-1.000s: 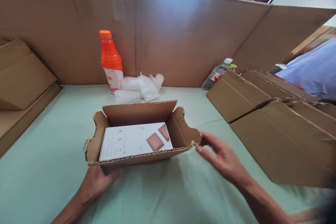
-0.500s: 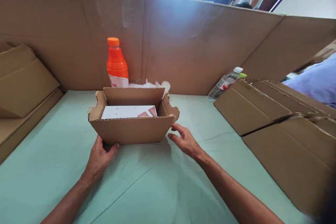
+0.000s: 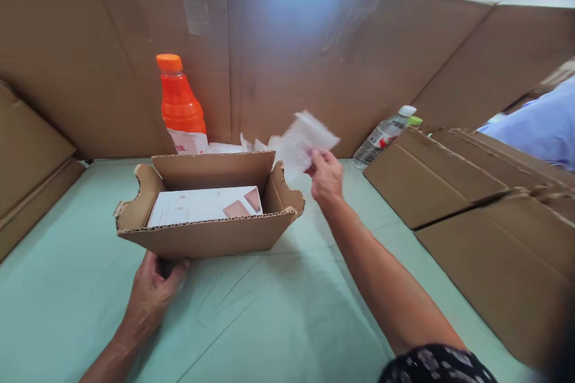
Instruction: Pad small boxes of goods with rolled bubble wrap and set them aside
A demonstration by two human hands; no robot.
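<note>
An open cardboard box stands on the green cloth, with a white carton lying inside; the carton bears brownish-pink shapes at one end. My left hand holds the box's lower left corner, thumb at the front, other fingers partly hidden under and beside it. To the right of the box, my right hand pinches a piece of white, translucent bubble wrap and holds it up. More white wrapping lies behind the box, mostly hidden by its back flap.
An orange bottle stands behind the box against a tall cardboard wall. At the right, a clear water bottle leans beside folded cardboard boxes. More cardboard is at the left. Lilac cloth shows at the far right.
My right hand has left the box's right side, moved up and back, and taken hold of the bubble wrap. My left hand remains at the box's corner; the box looks slightly turned.
</note>
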